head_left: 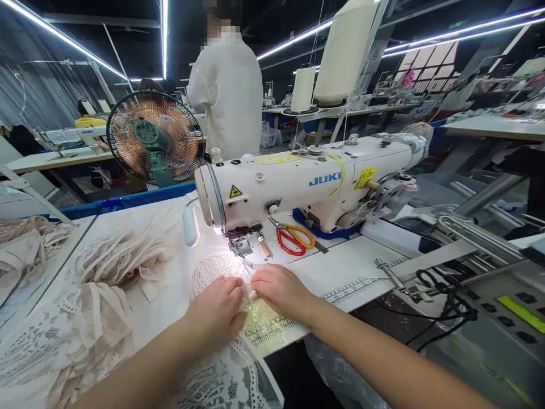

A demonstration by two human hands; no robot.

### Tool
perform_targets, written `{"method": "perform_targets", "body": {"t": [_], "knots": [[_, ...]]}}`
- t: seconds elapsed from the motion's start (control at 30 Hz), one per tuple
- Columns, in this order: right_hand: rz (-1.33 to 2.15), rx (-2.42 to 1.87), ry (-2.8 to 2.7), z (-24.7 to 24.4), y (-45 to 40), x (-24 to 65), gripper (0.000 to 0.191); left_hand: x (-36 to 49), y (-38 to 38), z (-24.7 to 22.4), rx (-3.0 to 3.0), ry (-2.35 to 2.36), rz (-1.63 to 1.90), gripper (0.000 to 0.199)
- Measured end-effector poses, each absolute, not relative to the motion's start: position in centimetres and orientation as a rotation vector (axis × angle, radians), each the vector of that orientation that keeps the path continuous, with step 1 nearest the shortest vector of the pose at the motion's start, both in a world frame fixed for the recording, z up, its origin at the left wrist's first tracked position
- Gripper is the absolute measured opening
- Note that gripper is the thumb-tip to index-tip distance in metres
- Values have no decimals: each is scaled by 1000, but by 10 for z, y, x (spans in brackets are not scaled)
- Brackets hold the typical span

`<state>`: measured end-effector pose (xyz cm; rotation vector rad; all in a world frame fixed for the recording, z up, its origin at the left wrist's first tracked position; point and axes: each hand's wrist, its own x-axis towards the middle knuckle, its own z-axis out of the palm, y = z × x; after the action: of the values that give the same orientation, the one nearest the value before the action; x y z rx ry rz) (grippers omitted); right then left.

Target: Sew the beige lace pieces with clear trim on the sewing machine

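Well, your lace (213, 274) lies on the surface (336, 270), right by the needle end of the machine (272, 182). Your left hand (217, 309) rests over it with fingers bent and thumb apart; whether it grips, I can't tell. Your right hand (281, 291) has its fingertips nearly closed, pinching the lace's edge. You seem partway along this piece, though the stitching is hidden. Whether the pile (123, 255) beside it is done or left, I can't tell.
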<state>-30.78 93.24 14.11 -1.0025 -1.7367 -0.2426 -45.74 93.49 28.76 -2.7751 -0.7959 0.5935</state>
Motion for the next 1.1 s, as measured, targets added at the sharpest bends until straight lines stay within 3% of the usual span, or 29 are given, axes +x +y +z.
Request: {"method": "perform_targets", "body": {"t": [0.13,0.5,1.1], "knots": [[-219,-953,-1701,138,926,-308,13,-470,936,277,-2754,-581,402,44],[-190,-921,-1690,140,923,-311,18,-472,982,286,-2809,-130,177,22],[-335,-1078,-1733,140,921,-315,29,-475,1023,290,-2750,-62,185,31]]}}
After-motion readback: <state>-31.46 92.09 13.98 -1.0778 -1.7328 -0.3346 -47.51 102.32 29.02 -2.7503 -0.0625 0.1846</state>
